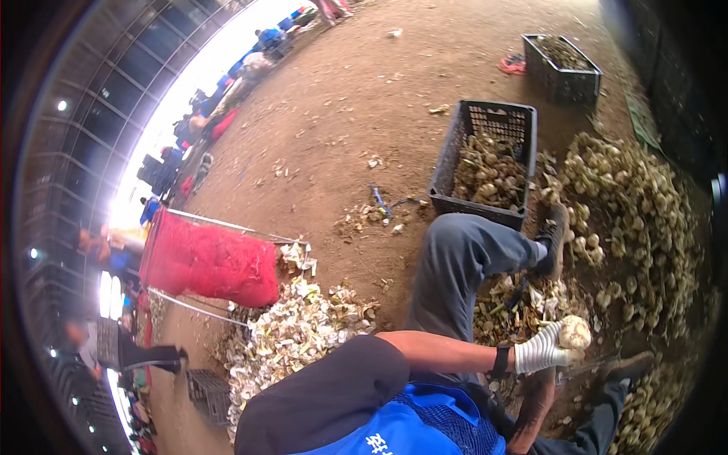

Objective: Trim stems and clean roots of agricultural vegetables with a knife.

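My left hand point(543, 348), in a striped glove with a dark band at the wrist, holds a pale garlic bulb point(575, 332). My right forearm point(536, 406) comes up from below, its hand mostly hidden behind the glove. A thin dark tool seems to lie by that hand, too blurred to name. Beneath both hands, dry leaves and garlic trimmings point(546, 298) cover the dirt between my feet. A large heap of untrimmed garlic with stalks point(637, 193) lies past my shoes, and more garlic point(654, 404) sits at the lower right.
A black plastic crate point(437, 182) part full of garlic stands by my knee; another filled crate point(560, 85) is farther off. A red mesh sack point(210, 259) hangs in a metal frame beside a pile of white garlic pieces point(307, 324). A person carries a crate point(107, 341) at the left.
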`<state>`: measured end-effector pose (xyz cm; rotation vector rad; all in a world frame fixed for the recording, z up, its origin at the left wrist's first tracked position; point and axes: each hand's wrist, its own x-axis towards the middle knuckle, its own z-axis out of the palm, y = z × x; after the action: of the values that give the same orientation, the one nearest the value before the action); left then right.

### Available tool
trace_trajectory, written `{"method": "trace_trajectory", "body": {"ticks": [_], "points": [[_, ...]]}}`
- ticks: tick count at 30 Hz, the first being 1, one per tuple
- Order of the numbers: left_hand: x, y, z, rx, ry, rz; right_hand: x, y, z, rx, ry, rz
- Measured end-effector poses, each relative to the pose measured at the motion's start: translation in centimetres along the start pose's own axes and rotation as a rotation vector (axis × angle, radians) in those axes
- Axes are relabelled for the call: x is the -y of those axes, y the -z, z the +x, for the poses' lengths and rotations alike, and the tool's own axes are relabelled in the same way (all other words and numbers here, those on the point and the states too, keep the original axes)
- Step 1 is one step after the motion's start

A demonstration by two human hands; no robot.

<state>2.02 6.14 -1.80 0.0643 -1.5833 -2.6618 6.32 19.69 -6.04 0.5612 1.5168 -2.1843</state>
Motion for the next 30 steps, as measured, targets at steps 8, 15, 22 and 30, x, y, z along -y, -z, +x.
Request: {"method": "trace_trajectory", "body": {"ticks": [8, 15, 22, 30], "points": [[-3.7, 4.0, -0.8, 0.108, 0.065, -0.090, 3.6, 0.3, 2.0, 0.044, 0.228, -0.217], [-5.0, 7.1, -0.1, 0.066, 0.391, 0.160, 6.7, -0.4, 2.1, 0.104, 0.211, -0.586], [-2.0, 6.4, 0.6, 0.346, 0.393, 0.464, 7.3, -3.0, 2.3, 0.097, 0.281, -0.786], [4.7, 5.7, 2.5, 0.401, 0.237, 0.725, 7.4, -3.2, 3.4, 0.114, 0.332, -0.886]]}}
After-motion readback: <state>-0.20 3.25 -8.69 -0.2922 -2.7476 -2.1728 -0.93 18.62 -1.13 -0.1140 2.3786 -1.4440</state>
